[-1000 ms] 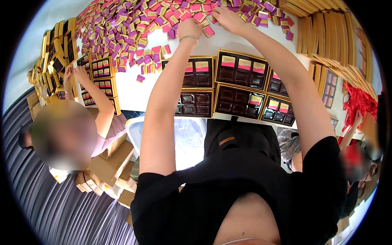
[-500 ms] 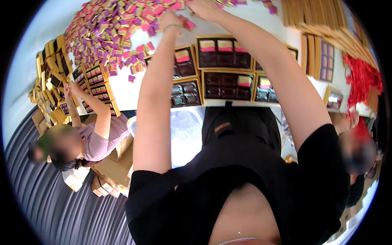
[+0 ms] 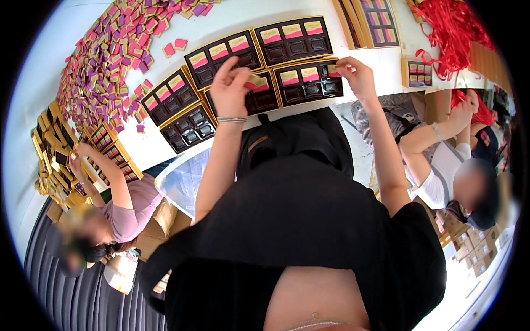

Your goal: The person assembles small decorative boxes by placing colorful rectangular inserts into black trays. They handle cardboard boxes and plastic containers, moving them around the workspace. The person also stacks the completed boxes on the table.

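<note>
My right hand [image 3: 359, 79] is closed in a pinch on a small pink-and-gold wrapped packet [image 3: 333, 70], over the top right slot of a near box [image 3: 309, 95]. Two packets lie in that box's upper row. My left hand [image 3: 229, 94] hovers over the neighbouring near box [image 3: 261, 103], its fingers curled. At its fingertips is another pink-and-gold packet [image 3: 258, 84]; the hand partly hides that box. Behind them, two gold-edged boxes [image 3: 295, 45] [image 3: 222, 59] with dark trays each hold packets along the upper row.
A box with packets [image 3: 170, 96] and a dark-trayed box [image 3: 189, 130] lie at left. Beyond spreads a large heap of pink, purple and gold packets [image 3: 110, 66]. Red ribbon strands [image 3: 450, 33] and a small filled box [image 3: 417, 73] are at right. Co-workers [image 3: 130, 207] [image 3: 441, 171] work on both sides.
Both hands have come back from the packet heap to the near boxes, my right hand with a packet. The view has shifted, bringing more of the right-hand co-worker into sight.
</note>
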`<state>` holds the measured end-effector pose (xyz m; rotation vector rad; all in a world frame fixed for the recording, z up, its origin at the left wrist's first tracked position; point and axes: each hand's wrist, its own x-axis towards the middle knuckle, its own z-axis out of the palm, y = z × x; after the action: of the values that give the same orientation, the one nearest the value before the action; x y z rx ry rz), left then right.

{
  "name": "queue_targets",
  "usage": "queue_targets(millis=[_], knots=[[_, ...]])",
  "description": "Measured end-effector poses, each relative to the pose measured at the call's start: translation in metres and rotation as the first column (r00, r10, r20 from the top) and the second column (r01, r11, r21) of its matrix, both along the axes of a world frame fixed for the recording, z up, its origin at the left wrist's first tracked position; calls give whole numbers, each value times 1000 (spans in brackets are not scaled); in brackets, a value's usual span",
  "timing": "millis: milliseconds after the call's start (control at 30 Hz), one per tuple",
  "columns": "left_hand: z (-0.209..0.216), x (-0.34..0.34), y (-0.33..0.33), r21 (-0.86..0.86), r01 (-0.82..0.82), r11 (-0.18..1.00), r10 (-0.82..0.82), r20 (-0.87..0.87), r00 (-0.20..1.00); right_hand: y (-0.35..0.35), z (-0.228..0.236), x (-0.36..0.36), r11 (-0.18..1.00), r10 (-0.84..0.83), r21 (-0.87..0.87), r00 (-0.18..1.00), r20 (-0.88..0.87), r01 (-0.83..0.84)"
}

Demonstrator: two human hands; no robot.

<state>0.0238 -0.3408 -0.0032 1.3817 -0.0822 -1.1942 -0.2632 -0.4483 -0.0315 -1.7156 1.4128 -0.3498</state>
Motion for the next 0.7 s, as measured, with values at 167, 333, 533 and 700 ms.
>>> queue_targets(millis=[167, 333, 533, 700], knots=[[-21, 30, 42, 53, 6, 999, -25, 362, 932, 15, -4, 22, 965, 16, -264, 1000, 11, -13], [-29, 6, 46, 182, -24, 983, -47, 374, 926, 20, -2, 25, 875, 126, -449, 981, -151, -181], [-32, 0, 52, 224, -12, 974, -222, 969, 110, 26, 29, 58, 716, 198, -636, 958, -209, -287], [-42, 4, 50, 184, 21, 983, -185, 982, 29, 61, 33, 111, 639, 556, -499, 800, -227, -586]])
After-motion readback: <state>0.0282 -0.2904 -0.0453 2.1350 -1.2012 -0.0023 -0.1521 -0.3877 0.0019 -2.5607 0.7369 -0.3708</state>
